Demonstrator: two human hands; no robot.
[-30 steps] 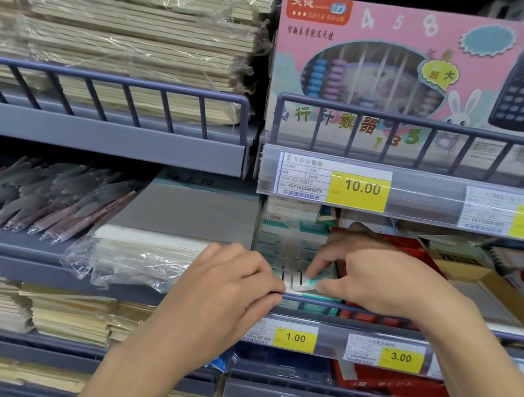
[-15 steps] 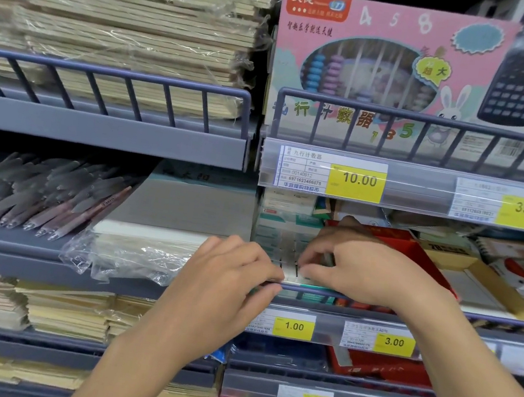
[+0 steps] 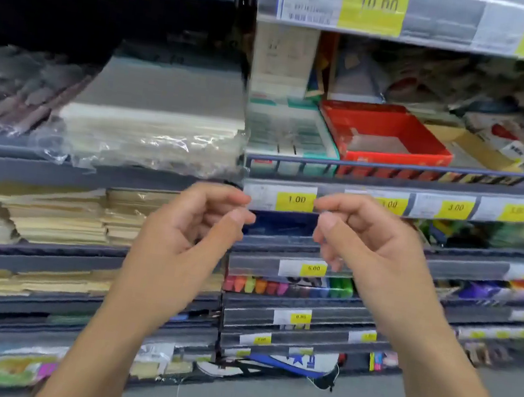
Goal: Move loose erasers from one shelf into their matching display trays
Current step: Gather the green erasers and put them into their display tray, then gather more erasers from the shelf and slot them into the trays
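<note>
Hands hang in front of the shelving, below the eraser shelf and touching nothing. The left hand [image 3: 183,231] has its fingers loosely curled with the thumb near the fingertips, and nothing shows between them. The right hand [image 3: 367,245] mirrors it just to the right, fingers loosely bent and holding nothing; a small gap separates the two.

Above and farther back, the white-and-green cardboard tray of erasers [image 3: 290,135] sits on the shelf behind a grey wire rail [image 3: 424,171], its small pale blocks packed in rows, though blur hides the detail. A red cardboard tray [image 3: 385,134] stands touching its right side, with only a little showing inside. Right of that lies a yellow cardboard tray [image 3: 470,147].

A yellow price tag reading 1.00 [image 3: 295,199] sits on the shelf edge under the eraser tray. To the left, a plastic-wrapped stack of pale paper [image 3: 151,120] rests beside bagged pens [image 3: 18,93].
</note>
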